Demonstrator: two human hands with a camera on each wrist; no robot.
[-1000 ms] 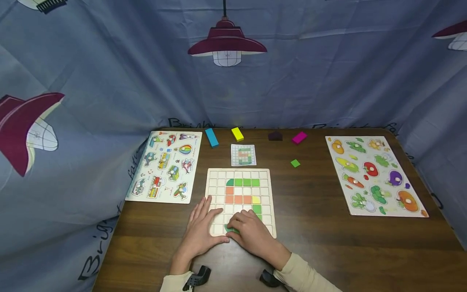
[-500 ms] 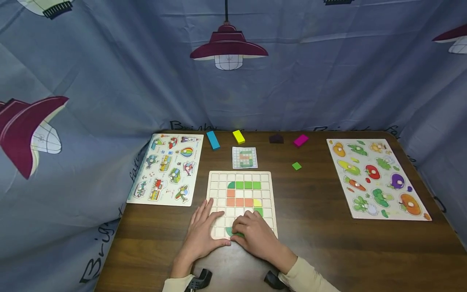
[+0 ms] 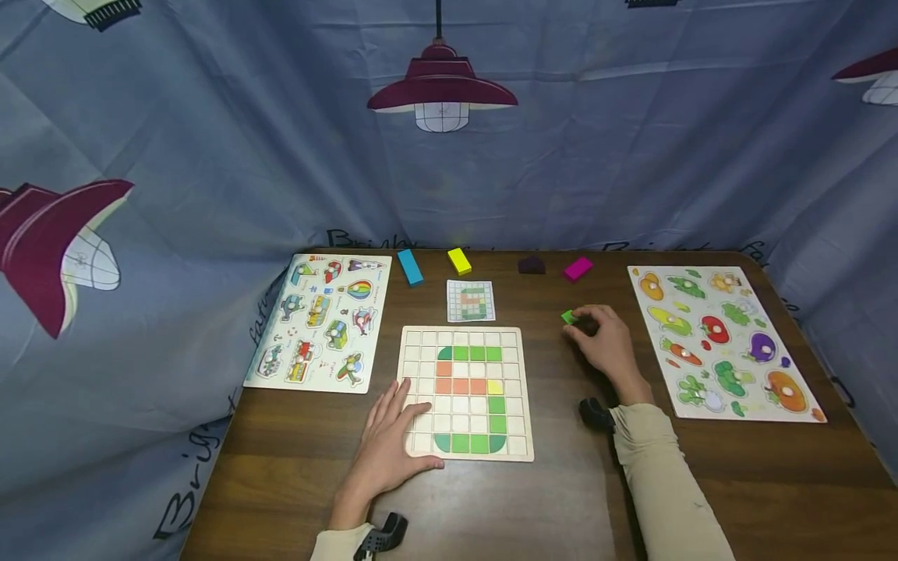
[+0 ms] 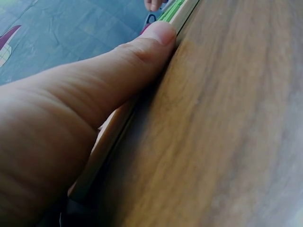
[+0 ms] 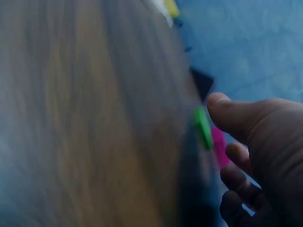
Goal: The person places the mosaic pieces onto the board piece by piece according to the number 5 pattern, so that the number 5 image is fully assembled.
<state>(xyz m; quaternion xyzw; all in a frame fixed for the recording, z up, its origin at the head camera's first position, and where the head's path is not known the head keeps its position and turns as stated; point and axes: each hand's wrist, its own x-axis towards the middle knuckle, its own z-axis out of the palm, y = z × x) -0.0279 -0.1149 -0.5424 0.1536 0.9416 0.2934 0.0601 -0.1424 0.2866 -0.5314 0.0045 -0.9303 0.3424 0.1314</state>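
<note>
A cream grid board (image 3: pixel 459 404) in the head view carries green, orange and yellow tiles set in its cells. Over its lower left corner lies my left hand (image 3: pixel 386 441), fingers extended on the grid. The left wrist view shows its thumb (image 4: pixel 113 73) against the board's side edge (image 4: pixel 110 138). To the right of the board, my right hand (image 3: pixel 606 347) is at a loose green square tile (image 3: pixel 567 317). In the right wrist view that tile (image 5: pixel 203 128) shows beyond the spread thumb and fingers, blurred; no grip on it is visible.
A small printed pattern card (image 3: pixel 471 301) lies behind the board. Blue (image 3: pixel 410 268), yellow (image 3: pixel 459 262), black (image 3: pixel 532 266) and magenta (image 3: pixel 578 269) blocks line the back. A vehicle puzzle (image 3: pixel 323 312) lies left, a vegetable puzzle (image 3: pixel 744 401) right.
My right hand has left the board's bottom row and moved up and right to the loose green tile, uncovering the row of green tiles there. My left hand stays in place.
</note>
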